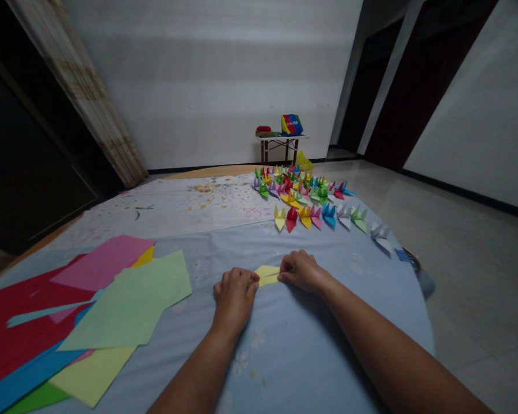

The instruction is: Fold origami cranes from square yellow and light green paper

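Observation:
A small folded piece of yellow paper (268, 276) lies on the blue tablecloth between my hands, with a lengthwise slit or fold line along its middle. My left hand (236, 287) pinches its left end, thumb and fingers closed together. At the opposite end, my right hand (301, 269) is closed on the paper with its fingers curled. Parts of both ends are covered by my fingers. Beyond my right hand stands a row of folded paper cranes (304, 217) in several colours, with a denser cluster of cranes (296, 184) behind it.
Loose coloured sheets (129, 299) overlap on the left of the round table (211, 230). A silver-grey crane (380, 237) sits by the right edge. Against the wall, a small stand (280, 138) bears a colourful box (292, 125). A curtain (90, 86) hangs at left.

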The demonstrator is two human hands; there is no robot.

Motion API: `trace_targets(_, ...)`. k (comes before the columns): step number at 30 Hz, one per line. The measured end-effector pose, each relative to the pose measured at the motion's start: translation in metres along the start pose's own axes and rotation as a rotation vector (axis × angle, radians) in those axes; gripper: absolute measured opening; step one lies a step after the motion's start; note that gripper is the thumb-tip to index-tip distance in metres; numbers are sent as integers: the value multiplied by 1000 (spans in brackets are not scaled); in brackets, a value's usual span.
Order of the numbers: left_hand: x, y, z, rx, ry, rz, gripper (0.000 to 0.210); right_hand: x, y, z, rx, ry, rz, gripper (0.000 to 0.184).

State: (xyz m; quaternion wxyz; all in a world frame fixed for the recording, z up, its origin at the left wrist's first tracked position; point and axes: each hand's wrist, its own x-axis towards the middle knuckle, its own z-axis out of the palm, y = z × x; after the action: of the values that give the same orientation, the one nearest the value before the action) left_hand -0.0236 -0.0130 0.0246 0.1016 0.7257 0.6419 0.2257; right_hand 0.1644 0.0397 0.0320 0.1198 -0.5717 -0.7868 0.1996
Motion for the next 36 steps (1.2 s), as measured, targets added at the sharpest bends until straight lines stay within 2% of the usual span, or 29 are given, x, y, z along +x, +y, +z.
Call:
trace_targets(4,1,-1,0,-7,-9,-5,17,1,3,-2,35,-3,-79,10)
trace_targets(9,3,1,-1,-8,-21,-16,16,5,5,0,194,-2,-125,20)
trace_targets(14,5,-1,-2,-24,-41,-27,16,4,3,-1,132,13,-158,8)
trace_targets(17,3,-4,1,-41,-19,2,16,0,-2,-4,164,48,-161,11)
trace_targets(20,2,-7,5,-37,19,29,17,-6,-10,-5,185,9,-175,15)
trace_targets(23,0,-7,7,-25,68,56,16,-12,-18,-3,92,-26,-184,15)
trace_targets(26,-2,-6,6,-17,82,91,17,-14,-23,0,11,6,-193,17)
trace_targets(32,-6,7,-5,-11,43,162,19,-11,-21,3,10,35,-267,25)
trace_targets(36,-10,17,-7,-101,-45,274,22,-8,-19,7,26,49,-360,32)
